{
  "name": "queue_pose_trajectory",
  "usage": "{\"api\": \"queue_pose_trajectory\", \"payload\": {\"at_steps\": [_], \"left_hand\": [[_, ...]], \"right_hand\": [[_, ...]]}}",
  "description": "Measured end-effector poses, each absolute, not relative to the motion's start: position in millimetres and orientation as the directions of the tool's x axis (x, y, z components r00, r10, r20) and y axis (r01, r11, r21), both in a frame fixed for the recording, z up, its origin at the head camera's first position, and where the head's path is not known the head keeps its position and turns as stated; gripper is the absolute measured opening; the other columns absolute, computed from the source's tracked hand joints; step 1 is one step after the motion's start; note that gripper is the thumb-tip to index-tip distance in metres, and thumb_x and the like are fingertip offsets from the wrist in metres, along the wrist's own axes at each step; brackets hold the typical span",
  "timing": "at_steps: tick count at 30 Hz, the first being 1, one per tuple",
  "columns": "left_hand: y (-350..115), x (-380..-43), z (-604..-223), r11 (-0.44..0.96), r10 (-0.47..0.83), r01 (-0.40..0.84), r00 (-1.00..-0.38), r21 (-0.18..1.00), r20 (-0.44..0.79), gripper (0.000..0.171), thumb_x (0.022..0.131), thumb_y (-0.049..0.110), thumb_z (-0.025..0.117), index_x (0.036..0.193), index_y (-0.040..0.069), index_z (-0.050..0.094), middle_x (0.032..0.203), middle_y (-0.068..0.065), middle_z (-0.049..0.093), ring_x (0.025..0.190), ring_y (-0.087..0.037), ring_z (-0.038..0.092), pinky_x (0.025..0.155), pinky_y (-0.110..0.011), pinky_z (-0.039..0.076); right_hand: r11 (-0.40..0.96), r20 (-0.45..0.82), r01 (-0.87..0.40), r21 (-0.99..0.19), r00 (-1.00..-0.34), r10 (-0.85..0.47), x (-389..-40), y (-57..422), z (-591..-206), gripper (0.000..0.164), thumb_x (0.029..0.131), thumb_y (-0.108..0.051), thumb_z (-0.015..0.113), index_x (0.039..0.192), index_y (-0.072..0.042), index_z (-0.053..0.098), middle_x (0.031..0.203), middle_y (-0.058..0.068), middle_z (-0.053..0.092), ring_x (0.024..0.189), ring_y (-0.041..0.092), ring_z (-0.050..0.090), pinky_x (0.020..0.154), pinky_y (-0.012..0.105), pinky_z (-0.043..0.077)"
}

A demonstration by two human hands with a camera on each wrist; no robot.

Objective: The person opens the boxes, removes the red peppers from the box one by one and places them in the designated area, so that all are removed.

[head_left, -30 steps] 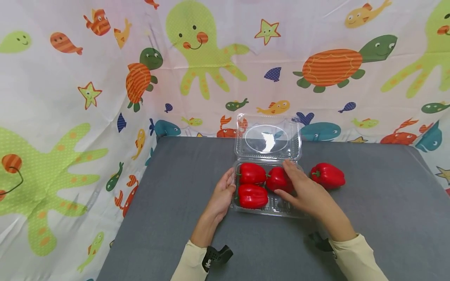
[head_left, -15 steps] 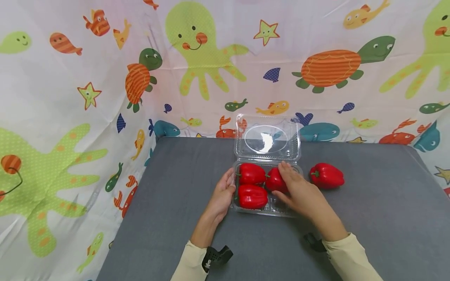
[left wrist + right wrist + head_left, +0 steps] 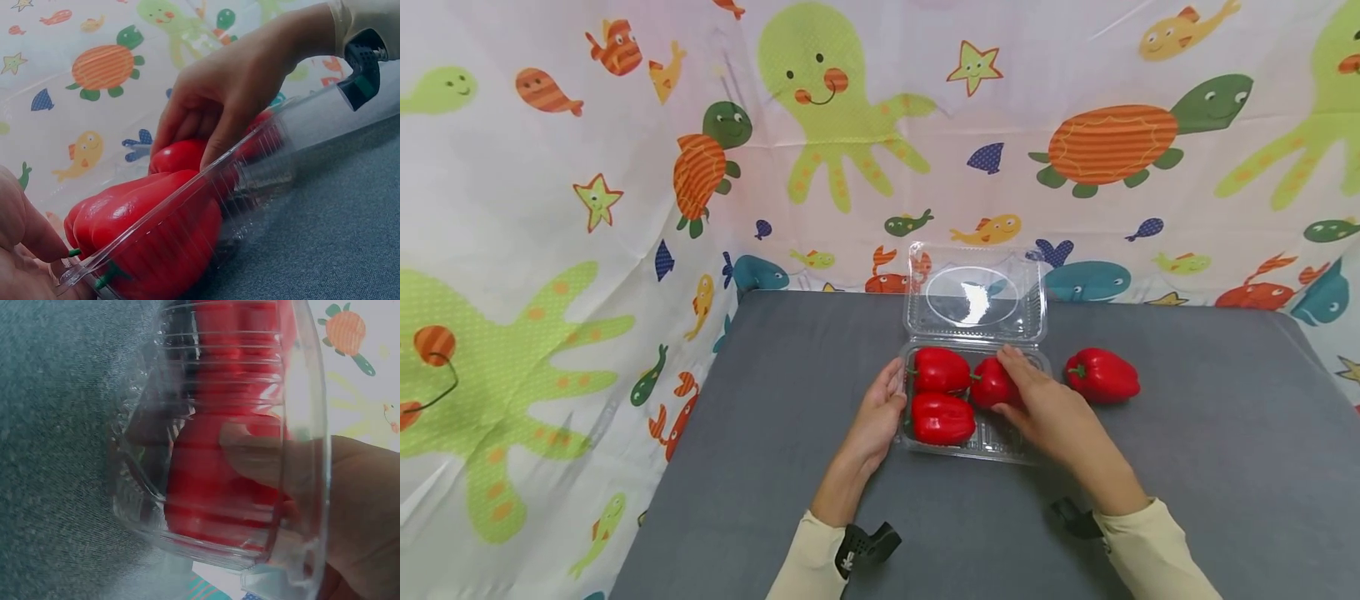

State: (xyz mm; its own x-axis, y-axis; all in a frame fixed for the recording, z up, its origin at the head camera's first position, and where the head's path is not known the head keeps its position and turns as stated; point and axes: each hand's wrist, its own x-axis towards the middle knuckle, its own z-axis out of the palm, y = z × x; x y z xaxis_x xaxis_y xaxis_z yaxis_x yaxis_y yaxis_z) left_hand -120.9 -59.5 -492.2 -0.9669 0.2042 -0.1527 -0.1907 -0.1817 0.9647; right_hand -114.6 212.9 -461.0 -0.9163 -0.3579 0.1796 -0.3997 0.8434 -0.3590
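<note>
A red pepper (image 3: pixel 992 385) inside the clear container (image 3: pixel 992 442) was grasped by the right hand (image 3: pixel 1051 414); the container's left wall was touched by the left hand (image 3: pixel 874 423), fingers relaxed.

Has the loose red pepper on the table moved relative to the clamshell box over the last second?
No. The loose red bell pepper lies right of the clear clamshell box, as before; the slight frame shift is camera motion.
</note>
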Motion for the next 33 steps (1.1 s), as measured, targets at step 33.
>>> {"api": "queue_pose_trajectory", "payload": {"at_steps": [33], "left_hand": [[-57,-118,-493,-0.222,0.192,-0.142,-0.976,0.965,-0.100,0.068,0.098,-0.013,0.031,0.165,-0.009,0.016,0.174,-0.024,0.017,0.162,-0.034,0.012,0.131,-0.046,0.012]], "right_hand": [[0.837,0.304,-0.406,-0.367,-0.902,-0.305,-97,229,-426,0.115,0.074,-0.005,0.095,0.168,-0.016,0.030,0.160,0.021,0.049,0.140,0.048,0.052,0.084,0.062,0.060]]}}
